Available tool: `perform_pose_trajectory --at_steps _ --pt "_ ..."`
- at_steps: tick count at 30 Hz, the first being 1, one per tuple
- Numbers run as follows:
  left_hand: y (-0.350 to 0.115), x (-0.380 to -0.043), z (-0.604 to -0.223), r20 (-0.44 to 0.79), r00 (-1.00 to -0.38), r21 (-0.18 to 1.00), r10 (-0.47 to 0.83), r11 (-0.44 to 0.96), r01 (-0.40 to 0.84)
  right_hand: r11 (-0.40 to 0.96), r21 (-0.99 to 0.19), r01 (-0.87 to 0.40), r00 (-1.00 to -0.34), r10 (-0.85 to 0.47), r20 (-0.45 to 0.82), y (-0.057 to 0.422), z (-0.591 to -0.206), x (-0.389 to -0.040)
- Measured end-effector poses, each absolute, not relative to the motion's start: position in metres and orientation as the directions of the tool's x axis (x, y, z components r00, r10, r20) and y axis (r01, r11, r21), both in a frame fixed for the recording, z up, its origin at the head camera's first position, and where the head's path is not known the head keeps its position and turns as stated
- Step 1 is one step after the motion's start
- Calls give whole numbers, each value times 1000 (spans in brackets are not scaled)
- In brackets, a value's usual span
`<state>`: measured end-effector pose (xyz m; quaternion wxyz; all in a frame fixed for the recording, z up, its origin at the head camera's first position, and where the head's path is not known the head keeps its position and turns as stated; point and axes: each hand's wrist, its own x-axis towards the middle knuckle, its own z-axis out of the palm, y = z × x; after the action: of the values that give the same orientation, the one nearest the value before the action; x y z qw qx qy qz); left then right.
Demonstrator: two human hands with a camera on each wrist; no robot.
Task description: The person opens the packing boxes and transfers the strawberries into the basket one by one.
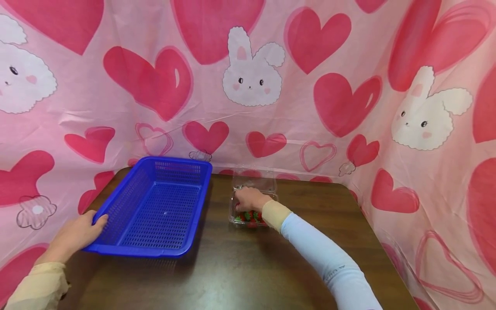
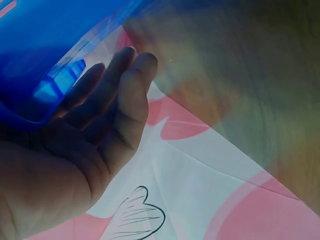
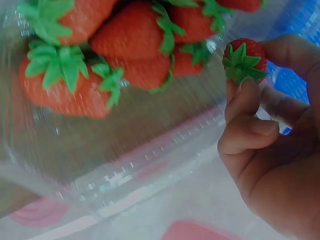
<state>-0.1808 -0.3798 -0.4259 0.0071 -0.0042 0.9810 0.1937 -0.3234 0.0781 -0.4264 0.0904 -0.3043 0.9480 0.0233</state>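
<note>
A blue plastic basket [image 1: 135,250] with slotted sides and floor is at the left of the table, nothing inside it. My left hand [image 1: 75,232] grips its left rim near the front corner, thumb over the edge; in the left wrist view the fingers [image 2: 132,95] curve below the rim. My right hand [image 1: 249,199] reaches into a clear plastic box [image 1: 232,215]. Between thumb and fingers it pinches a red strawberry [image 3: 244,61] with a green leafy cap, seen in the right wrist view. Several more strawberries [image 3: 135,32] lie in the box beside that hand.
The box's hinged clear lid [image 1: 253,182] stands up at its back. Both containers are on a brown wooden table [image 1: 217,275]. A pink cloth [image 1: 209,107] with hearts and rabbits hangs behind the table and along its sides.
</note>
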Motion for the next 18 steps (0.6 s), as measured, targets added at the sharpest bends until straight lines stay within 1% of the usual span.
perform_pose_trajectory --at_steps 3,7,13,16,18 --pt "-379 -182 -426 -24 -1000 385 -13 923 -21 813 -5 -582 -800 -573 -180 79 -418 -324" --pt "-376 -183 -427 -20 -999 394 -34 918 -39 816 -34 -577 -802 -574 -167 79 -404 -324" --pt "-372 -185 -427 13 -999 429 -37 903 -28 778 -122 -616 -778 -626 -63 77 -381 -326" --pt "-370 -187 -426 3 -999 426 -37 904 -32 749 -131 -649 -754 -657 -16 71 -369 -328" --pt "-370 -187 -425 9 -999 423 -41 905 -33 730 -91 -677 -734 -679 14 63 -361 -331"
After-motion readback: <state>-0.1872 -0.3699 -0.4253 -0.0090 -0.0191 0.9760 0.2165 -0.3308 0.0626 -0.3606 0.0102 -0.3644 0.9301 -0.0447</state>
